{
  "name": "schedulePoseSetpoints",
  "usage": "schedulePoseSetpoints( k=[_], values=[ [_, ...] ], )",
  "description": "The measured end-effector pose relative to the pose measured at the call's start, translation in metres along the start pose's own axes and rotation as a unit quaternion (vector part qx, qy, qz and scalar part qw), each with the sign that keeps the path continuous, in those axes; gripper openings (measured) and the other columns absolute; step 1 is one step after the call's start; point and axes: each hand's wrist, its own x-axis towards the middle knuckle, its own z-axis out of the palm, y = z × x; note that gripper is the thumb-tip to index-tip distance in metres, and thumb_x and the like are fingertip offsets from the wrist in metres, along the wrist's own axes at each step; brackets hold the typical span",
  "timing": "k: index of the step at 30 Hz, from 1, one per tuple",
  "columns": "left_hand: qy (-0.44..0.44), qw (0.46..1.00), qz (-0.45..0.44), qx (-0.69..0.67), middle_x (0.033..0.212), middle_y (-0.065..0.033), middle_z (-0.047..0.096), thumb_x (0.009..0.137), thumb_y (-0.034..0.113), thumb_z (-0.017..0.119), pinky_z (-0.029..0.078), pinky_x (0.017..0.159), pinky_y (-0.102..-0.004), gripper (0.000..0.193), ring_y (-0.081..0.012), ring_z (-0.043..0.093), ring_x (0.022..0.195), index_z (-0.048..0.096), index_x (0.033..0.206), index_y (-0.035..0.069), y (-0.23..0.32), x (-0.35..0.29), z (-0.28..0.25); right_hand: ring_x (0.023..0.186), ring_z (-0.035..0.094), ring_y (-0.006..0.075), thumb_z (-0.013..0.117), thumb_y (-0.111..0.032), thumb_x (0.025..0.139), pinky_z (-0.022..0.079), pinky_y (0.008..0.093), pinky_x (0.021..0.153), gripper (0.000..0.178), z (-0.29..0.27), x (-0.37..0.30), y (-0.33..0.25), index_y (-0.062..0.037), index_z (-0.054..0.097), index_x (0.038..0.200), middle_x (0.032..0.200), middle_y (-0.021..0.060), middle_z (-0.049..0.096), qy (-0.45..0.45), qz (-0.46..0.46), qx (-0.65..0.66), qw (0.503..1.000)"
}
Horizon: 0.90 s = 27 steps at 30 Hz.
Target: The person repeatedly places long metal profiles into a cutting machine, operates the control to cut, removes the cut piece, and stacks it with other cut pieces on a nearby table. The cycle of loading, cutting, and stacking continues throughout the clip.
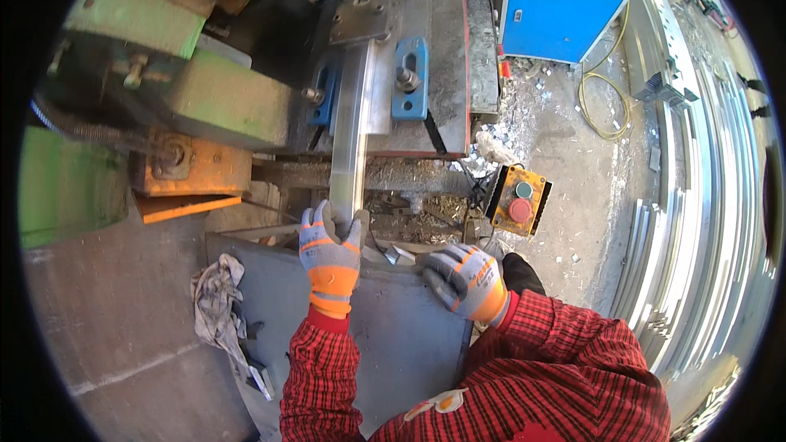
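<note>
My left hand [331, 260], in a grey and orange work glove, grips the near end of a long silver metal profile [350, 160], thumb and fingers on either side. The profile runs away from me between two blue slotted clamps, one of them the right clamp [410, 74], toward a steel die block [360, 20] on the machine bed. To the right, my right hand [468, 285], gloved alike, rests at the far edge of a grey panel [385, 319]. Its fingers are curled; what they hold, if anything, is hidden. A small shiny metal piece [399, 255] lies beside it.
Right of the bed stands a yellow control box [519, 200] with green and red buttons. A crumpled rag [219, 299] hangs over the panel's left edge. Green machine parts [225, 102] crowd the upper left. Long metal profiles [704, 221] lie at right, near a blue cabinet [557, 8].
</note>
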Motion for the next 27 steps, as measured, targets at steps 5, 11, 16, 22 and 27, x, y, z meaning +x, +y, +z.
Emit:
schedulePoseSetpoints(
  k=[5, 11, 16, 22, 27],
  values=[
    [-0.022, 0.998, 0.010, -0.063, 0.098, -0.0133, 0.067, 0.078, 0.016, 0.080, 0.044, 0.101, -0.0462, 0.050, -0.0353, 0.057, 0.108, 0.061, 0.120, -0.002, 0.007, 0.009, -0.003, 0.090, 0.066, 0.0312, 0.068, -0.016, 0.085, 0.052, 0.0417, 0.078, 0.030, 0.000, -0.003, 0.000, -0.0069, 0.066, 0.114, 0.100, 0.0110, 0.068, 0.010, -0.007, -0.015, 1.000],
    [-0.009, 0.997, 0.024, -0.074, 0.090, -0.0114, 0.068, 0.077, 0.014, 0.081, 0.043, 0.101, -0.0462, 0.046, -0.0345, 0.058, 0.103, 0.062, 0.117, -0.002, 0.004, 0.012, 0.002, 0.091, 0.066, 0.0299, 0.069, -0.019, 0.084, 0.051, 0.0409, 0.077, 0.032, 0.000, -0.002, -0.001, -0.0080, 0.067, 0.114, 0.102, 0.0098, 0.068, -0.001, 0.005, -0.025, 1.000],
    [0.011, 0.998, 0.028, -0.053, 0.097, -0.0128, 0.068, 0.078, 0.015, 0.081, 0.044, 0.101, -0.0457, 0.045, -0.0353, 0.058, 0.108, 0.063, 0.116, -0.001, 0.006, 0.027, 0.010, 0.087, 0.066, 0.0305, 0.069, -0.020, 0.083, 0.051, 0.0404, 0.074, 0.029, -0.002, 0.000, -0.001, -0.0083, 0.068, 0.110, 0.098, 0.0094, 0.068, 0.012, -0.004, -0.018, 1.000],
    [0.020, 0.999, 0.028, -0.033, 0.108, -0.0163, 0.067, 0.079, 0.023, 0.081, 0.045, 0.099, -0.0442, 0.047, -0.0362, 0.058, 0.112, 0.064, 0.115, -0.001, 0.013, 0.048, 0.018, 0.085, 0.066, 0.0308, 0.069, -0.019, 0.083, 0.051, 0.0403, 0.073, 0.028, 0.001, 0.002, 0.002, -0.0088, 0.068, 0.109, 0.095, 0.0090, 0.069, 0.029, -0.006, -0.003, 1.000],
    [0.003, 1.000, 0.001, -0.020, 0.108, -0.0178, 0.066, 0.080, 0.033, 0.082, 0.048, 0.092, -0.0433, 0.045, -0.0366, 0.061, 0.105, 0.068, 0.108, 0.001, 0.027, 0.098, 0.036, 0.085, 0.066, 0.0302, 0.070, -0.019, 0.082, 0.052, 0.0401, 0.073, 0.029, -0.001, 0.001, 0.000, -0.0088, 0.068, 0.109, 0.095, 0.0085, 0.068, 0.005, -0.006, -0.007, 1.000]
  ],
)
